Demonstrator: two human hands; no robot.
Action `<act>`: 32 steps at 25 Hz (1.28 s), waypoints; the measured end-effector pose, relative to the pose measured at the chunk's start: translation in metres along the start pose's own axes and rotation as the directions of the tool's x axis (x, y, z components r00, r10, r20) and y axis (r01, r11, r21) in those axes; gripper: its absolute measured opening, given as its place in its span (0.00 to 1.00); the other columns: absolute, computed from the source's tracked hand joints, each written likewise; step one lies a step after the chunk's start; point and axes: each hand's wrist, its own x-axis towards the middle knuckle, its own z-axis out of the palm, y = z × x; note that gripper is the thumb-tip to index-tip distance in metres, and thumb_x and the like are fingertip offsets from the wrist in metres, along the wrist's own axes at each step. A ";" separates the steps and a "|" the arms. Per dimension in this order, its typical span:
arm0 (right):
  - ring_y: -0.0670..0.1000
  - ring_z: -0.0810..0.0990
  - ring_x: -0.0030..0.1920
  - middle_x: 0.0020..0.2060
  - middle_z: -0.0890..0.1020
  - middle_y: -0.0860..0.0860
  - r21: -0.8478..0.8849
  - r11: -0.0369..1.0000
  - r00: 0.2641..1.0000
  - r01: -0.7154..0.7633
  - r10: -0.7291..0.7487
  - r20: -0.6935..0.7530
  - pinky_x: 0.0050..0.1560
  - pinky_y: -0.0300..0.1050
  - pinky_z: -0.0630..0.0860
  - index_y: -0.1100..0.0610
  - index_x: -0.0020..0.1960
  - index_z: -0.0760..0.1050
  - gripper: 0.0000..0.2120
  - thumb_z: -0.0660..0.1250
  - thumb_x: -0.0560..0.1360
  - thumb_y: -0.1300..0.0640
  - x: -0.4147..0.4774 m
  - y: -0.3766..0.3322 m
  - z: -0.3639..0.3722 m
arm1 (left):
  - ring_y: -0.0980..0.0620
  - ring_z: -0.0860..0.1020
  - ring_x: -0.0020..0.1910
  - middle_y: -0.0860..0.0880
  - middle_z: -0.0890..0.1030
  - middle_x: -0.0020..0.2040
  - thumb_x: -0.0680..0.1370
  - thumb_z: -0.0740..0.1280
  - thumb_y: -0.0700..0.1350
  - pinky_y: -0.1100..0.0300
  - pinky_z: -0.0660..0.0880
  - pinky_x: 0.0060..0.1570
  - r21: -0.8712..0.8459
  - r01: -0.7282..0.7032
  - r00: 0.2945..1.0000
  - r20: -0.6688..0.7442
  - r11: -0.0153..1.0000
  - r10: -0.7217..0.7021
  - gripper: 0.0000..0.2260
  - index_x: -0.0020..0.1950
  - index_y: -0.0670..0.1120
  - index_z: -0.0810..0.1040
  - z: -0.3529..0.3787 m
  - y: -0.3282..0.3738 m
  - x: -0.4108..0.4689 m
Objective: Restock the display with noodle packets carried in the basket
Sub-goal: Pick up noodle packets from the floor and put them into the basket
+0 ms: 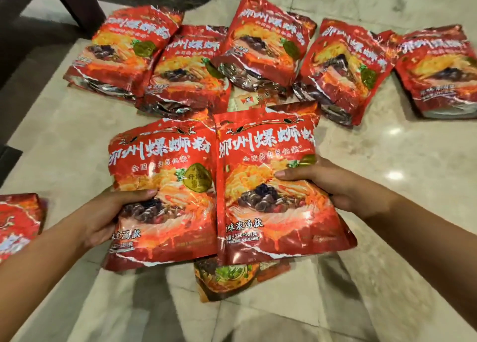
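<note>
Two red noodle packets with white lettering are held side by side above a pale marble surface (387, 161). My left hand (108, 212) grips the left packet (165, 187) at its left edge, thumb on the front. My right hand (335, 187) grips the right packet (271, 187) at its right edge. Beneath them another packet (232, 279) pokes out, lying flat. Further back, several identical packets (265, 40) lie in an overlapping row. No basket is in view.
One more red packet (18, 223) lies at the left edge. A small pale carton or card (253, 99) peeks out between the rows. Dark furniture (38, 19) stands at the upper left, beyond the marble's edge.
</note>
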 end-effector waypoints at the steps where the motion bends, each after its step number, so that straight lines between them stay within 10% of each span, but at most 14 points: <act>1: 0.59 0.85 0.51 0.53 0.85 0.56 0.042 0.999 1.000 -0.012 0.012 -0.001 0.54 0.55 0.80 0.54 0.62 0.76 0.26 0.75 0.65 0.62 -0.007 0.002 0.003 | 0.40 0.85 0.40 0.37 0.85 0.50 0.38 0.86 0.47 0.50 0.81 0.34 -0.012 0.024 1.000 -0.017 1.000 -0.024 0.48 0.57 0.41 0.79 0.005 -0.001 -0.013; 6: 0.61 0.85 0.49 0.52 0.85 0.57 0.175 0.965 0.972 -0.195 0.214 -0.097 0.55 0.60 0.80 0.58 0.62 0.78 0.30 0.80 0.61 0.62 -0.107 0.014 0.015 | 0.43 0.85 0.36 0.39 0.86 0.46 0.66 0.75 0.36 0.53 0.82 0.34 0.038 0.174 0.977 -0.131 0.984 -0.167 0.19 0.56 0.39 0.79 0.037 0.017 -0.121; 11: 0.60 0.85 0.51 0.53 0.85 0.55 0.259 0.941 0.959 -0.219 0.257 -0.121 0.58 0.60 0.78 0.55 0.63 0.77 0.38 0.83 0.54 0.55 -0.259 -0.014 0.015 | 0.38 0.83 0.46 0.36 0.84 0.49 0.63 0.75 0.37 0.41 0.78 0.56 0.094 0.311 0.934 -0.211 0.946 -0.286 0.21 0.55 0.36 0.78 0.063 0.081 -0.254; 16: 0.59 0.85 0.52 0.54 0.85 0.54 0.315 0.925 0.951 -0.214 0.271 -0.150 0.59 0.61 0.78 0.53 0.65 0.75 0.43 0.83 0.52 0.50 -0.404 -0.064 0.018 | 0.42 0.84 0.39 0.37 0.85 0.47 0.62 0.75 0.37 0.45 0.81 0.46 0.102 0.296 0.939 -0.213 0.950 -0.270 0.20 0.53 0.38 0.79 0.117 0.139 -0.376; 19: 0.51 0.86 0.47 0.51 0.86 0.53 0.272 0.948 0.954 -0.168 0.226 -0.199 0.50 0.42 0.80 0.54 0.62 0.76 0.44 0.85 0.49 0.45 -0.462 -0.079 0.023 | 0.39 0.82 0.46 0.35 0.83 0.50 0.63 0.76 0.38 0.41 0.76 0.58 0.142 0.344 0.931 -0.181 0.928 -0.317 0.14 0.47 0.38 0.80 0.145 0.146 -0.416; 22: 0.41 0.82 0.38 0.44 0.83 0.48 0.277 0.949 0.931 -0.149 0.229 -0.285 0.37 0.19 0.70 0.54 0.59 0.74 0.26 0.81 0.65 0.55 -0.510 -0.073 0.031 | 0.39 0.84 0.45 0.36 0.84 0.50 0.60 0.81 0.40 0.46 0.81 0.51 0.265 0.353 0.936 -0.114 0.898 -0.334 0.21 0.50 0.39 0.80 0.163 0.135 -0.436; 26: 0.54 0.85 0.51 0.52 0.85 0.50 0.394 0.913 0.875 -0.107 0.275 -0.398 0.59 0.58 0.78 0.51 0.63 0.75 0.37 0.84 0.57 0.51 -0.561 -0.016 0.057 | 0.41 0.85 0.43 0.37 0.85 0.51 0.63 0.79 0.38 0.51 0.82 0.41 0.390 0.338 0.924 0.032 0.856 -0.380 0.20 0.53 0.38 0.80 0.171 0.115 -0.451; 32: 0.53 0.86 0.49 0.52 0.86 0.51 0.585 0.807 0.733 0.083 0.348 -0.584 0.52 0.52 0.80 0.52 0.61 0.76 0.40 0.85 0.52 0.51 -0.653 0.069 0.160 | 0.39 0.84 0.46 0.38 0.85 0.50 0.58 0.82 0.39 0.49 0.81 0.48 0.627 0.201 0.911 0.163 0.752 -0.379 0.27 0.55 0.38 0.80 0.166 0.101 -0.496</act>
